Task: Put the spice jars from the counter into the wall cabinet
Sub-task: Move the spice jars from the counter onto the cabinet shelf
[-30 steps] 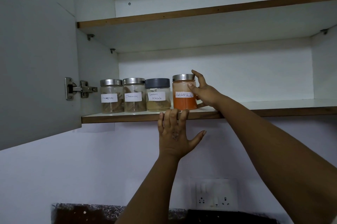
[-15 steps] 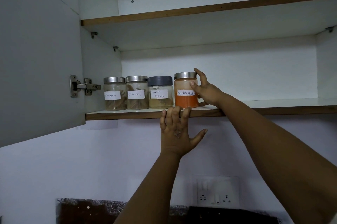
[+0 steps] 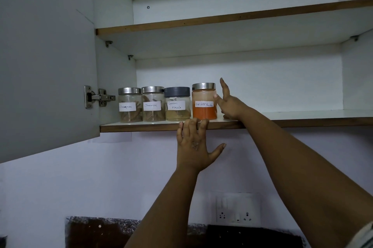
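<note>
Cabinet door: open, swung to the left, hung on a metal hinge.
Lower shelf: carries four jars in a row at its left end, close to the front edge.
First cinnamon jar: leftmost, upright, steel lid, label reads "Cinnamon".
Second cinnamon jar: just beside the first, upright, steel lid, same label.
Garam masala jar: third in the row, upright, dark grey lid.
Red chilli powder jar: rightmost, upright, steel lid, orange powder filling roughly the lower half.
Left hand: below the shelf, fingers straight and spread, tips resting on the shelf's front edge under the chilli jar; holds nothing.
Right hand: on the shelf just right of the chilli jar, fingers extended and relaxed, thumb tip at the jar's side; not wrapped round it.
Upper shelf: wooden front edge in view.
Wall socket plate: on the wall below, right of centre.
Tabletop: dark, at the bottom edge.
</note>
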`<move>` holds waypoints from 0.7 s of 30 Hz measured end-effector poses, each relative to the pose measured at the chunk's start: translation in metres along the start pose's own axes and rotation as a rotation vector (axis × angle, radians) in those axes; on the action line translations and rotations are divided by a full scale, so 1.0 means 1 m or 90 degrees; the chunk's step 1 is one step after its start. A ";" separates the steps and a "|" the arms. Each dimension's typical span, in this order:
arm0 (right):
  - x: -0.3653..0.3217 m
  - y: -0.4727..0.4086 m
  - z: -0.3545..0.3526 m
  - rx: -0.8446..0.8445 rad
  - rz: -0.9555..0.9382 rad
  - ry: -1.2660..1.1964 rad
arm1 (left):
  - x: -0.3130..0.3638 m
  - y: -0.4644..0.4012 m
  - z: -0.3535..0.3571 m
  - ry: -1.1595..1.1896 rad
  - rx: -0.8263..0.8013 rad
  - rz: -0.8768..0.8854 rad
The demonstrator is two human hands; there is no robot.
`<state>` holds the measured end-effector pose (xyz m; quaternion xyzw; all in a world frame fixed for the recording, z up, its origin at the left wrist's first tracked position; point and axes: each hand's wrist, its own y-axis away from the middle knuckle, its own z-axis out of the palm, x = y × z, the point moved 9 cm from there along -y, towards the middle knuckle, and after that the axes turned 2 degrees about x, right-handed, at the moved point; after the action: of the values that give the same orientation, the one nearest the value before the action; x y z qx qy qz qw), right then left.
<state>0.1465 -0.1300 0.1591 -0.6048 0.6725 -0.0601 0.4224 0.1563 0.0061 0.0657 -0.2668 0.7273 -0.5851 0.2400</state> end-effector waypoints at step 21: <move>0.107 0.248 0.138 -0.049 0.147 0.074 | 0.019 0.232 0.001 0.142 -0.389 -0.103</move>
<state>0.0547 -0.0985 -0.1284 -0.5344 0.7630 -0.0206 0.3632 0.1183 0.0328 -0.1619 -0.3177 0.8673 -0.3828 0.0210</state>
